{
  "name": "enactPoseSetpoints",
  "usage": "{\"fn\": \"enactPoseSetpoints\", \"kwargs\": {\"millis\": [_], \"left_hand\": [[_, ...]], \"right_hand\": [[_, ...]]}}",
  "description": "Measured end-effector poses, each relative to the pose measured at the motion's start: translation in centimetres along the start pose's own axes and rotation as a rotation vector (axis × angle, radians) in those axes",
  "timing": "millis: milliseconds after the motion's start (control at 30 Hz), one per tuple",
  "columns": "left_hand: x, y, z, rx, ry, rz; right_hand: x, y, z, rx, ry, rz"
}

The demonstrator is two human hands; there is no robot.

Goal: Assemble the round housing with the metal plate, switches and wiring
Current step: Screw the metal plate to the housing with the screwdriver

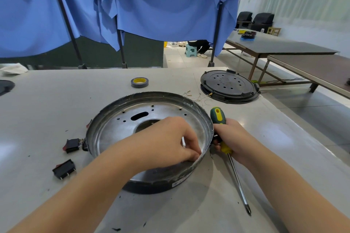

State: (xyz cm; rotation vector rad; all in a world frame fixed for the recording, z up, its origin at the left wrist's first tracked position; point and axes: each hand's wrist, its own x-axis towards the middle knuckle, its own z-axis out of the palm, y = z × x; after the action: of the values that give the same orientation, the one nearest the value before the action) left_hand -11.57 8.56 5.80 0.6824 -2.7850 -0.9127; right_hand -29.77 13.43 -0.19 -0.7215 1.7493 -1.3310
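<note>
The round housing (113,115) sits mid-table with the perforated metal plate (121,126) lying inside it. My left hand (170,140) reaches into the housing, its curled fingertips pinching at the inner right wall; what they pinch is hidden. My right hand (233,140) grips a green-and-yellow screwdriver (219,117) just outside the right rim, its shaft (239,183) pointing toward me. Two black rocker switches lie left of the housing: one (73,144) against the rim, the other (64,169) nearer me. Thin wires (197,98) lie behind the housing.
A black perforated round cover (229,86) rests at the table's back right near the edge. A tape roll (139,82) stands behind the housing. Blue cloth (132,9) hangs on a frame along the far edge. More tables (284,45) stand to the right.
</note>
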Motion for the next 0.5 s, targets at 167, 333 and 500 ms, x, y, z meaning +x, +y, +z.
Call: {"fn": "enactPoseSetpoints", "kwargs": {"millis": [167, 333, 500], "left_hand": [[0.13, -0.25, 0.01, 0.009, 0.027, 0.005], [0.30, -0.55, -0.18, 0.054, 0.044, 0.006], [0.39, -0.73, -0.15, 0.066, 0.047, 0.010]], "right_hand": [[0.01, -0.01, 0.01, -0.009, 0.003, 0.003], [0.05, -0.05, 0.10, 0.014, 0.004, -0.001], [0.18, 0.01, 0.11, 0.007, 0.011, 0.004]]}}
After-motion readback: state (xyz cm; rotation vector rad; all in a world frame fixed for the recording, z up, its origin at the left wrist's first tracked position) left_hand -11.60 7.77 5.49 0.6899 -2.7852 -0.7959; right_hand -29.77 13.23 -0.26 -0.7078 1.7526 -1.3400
